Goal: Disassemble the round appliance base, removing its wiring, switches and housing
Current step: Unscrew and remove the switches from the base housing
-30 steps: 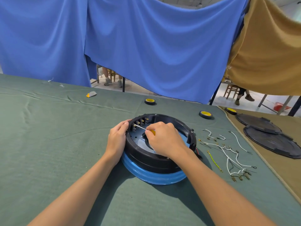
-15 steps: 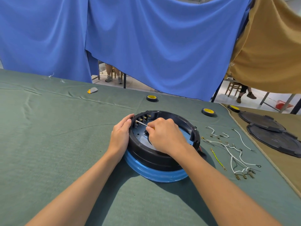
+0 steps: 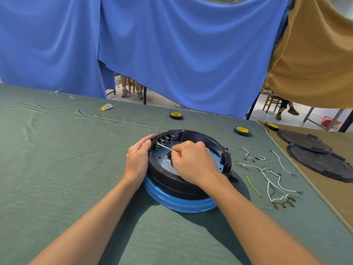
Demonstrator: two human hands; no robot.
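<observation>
On the green cloth-covered table [image 3: 57,169] the round appliance base [image 3: 183,186], a black housing on a blue ring, sat open side up just in front of the person. The left hand [image 3: 137,159] was wrapped over the near-left wall of the base, thumb on the rim, fingers clenched on the outside. The right hand [image 3: 193,162] was closed around a small screwdriver [image 3: 172,149] with a yellow handle, its thin shaft reaching leftward so that the tip met the row of switch terminals [image 3: 164,139] inside the far-left wall, just beside the left thumb.

The step looked like prying or loosening a switch. To do it well, the left hand would need to brace the housing firmly, and the tip should stay seated and be levered gently, since a slip would run toward the thumb.

Removed wires [image 3: 271,178] lay well apart to the right.
</observation>
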